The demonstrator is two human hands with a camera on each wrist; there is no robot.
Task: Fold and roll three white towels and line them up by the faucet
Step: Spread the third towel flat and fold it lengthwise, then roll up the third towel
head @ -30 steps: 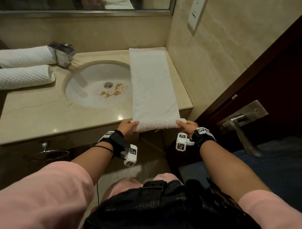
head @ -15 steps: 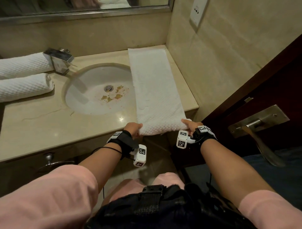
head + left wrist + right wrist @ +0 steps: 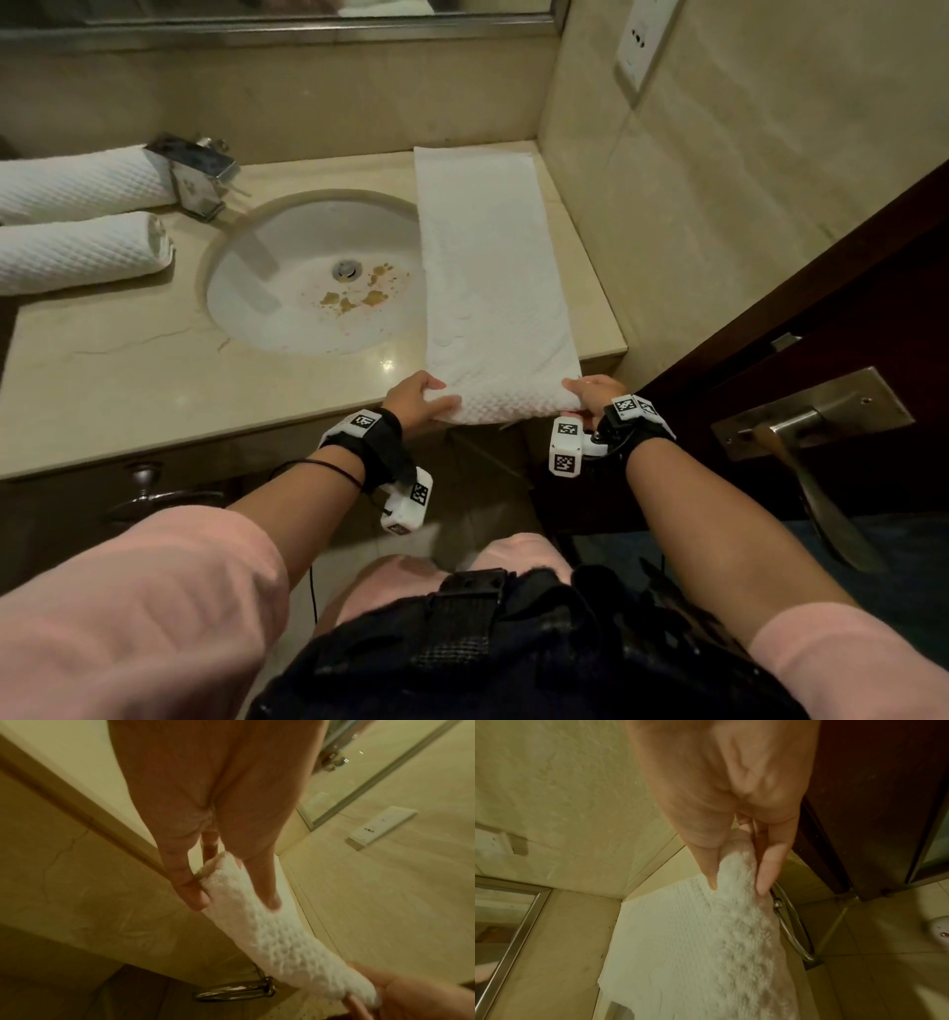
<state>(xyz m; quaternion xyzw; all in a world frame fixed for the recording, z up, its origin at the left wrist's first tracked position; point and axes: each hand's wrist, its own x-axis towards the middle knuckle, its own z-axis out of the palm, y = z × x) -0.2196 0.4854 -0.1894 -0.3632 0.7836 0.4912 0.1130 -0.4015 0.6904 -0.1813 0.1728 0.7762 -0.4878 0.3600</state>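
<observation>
A long folded white towel lies on the counter right of the sink, reaching from the back wall to the front edge. Its near end is turned up into a small roll. My left hand pinches the roll's left end between thumb and fingers. At the roll's right end, my right hand pinches it the same way. Two rolled white towels lie side by side left of the chrome faucet.
The round sink basin has brown stains near its drain. A tiled wall with a socket stands close on the right. A dark door with a metal lever handle is at the right. A mirror runs along the back.
The head view has shifted a little. Both hands have kept their grip on the towel's near end, and the rolled part looks slightly thicker.
</observation>
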